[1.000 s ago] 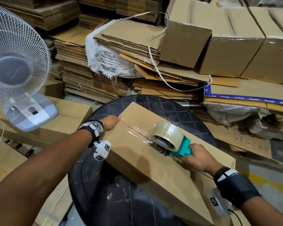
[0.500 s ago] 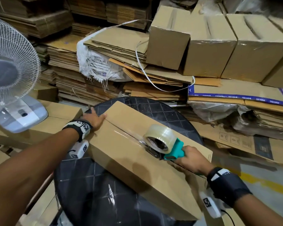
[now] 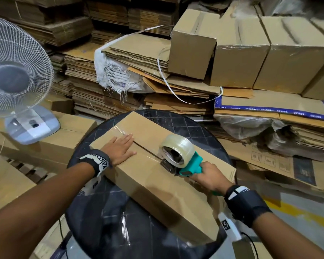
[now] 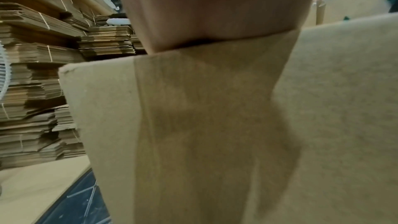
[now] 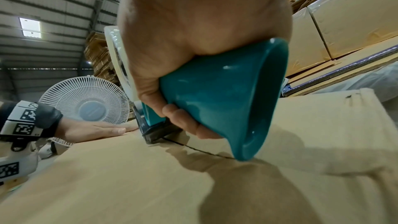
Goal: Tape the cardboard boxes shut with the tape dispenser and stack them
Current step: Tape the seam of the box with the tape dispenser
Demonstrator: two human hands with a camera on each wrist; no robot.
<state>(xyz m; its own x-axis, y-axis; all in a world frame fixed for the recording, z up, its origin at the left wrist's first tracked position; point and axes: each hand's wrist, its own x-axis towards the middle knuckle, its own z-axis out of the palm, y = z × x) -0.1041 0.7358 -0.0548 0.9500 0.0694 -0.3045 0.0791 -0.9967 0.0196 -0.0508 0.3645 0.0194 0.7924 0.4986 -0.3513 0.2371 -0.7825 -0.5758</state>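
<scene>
While the right hand (image 3: 207, 177) keeps its grip wrapped round the teal handle of the tape dispenser (image 3: 182, 157), the tool has travelled further toward the person along the centre seam of the cardboard box (image 3: 157, 176), which lies on the round black table (image 3: 108, 212). The left hand (image 3: 120, 148), a second ago at the box's far end, now lies flat with straight fingers on the taped stretch, pressing it down. By my reading, about half the seam is sealed and the nearer half still shows open. The box's flaps are closed, so its contents cannot be told. Taped boxes (image 3: 239, 53) stand stacked behind; a fan (image 3: 17, 71) sits left.
</scene>
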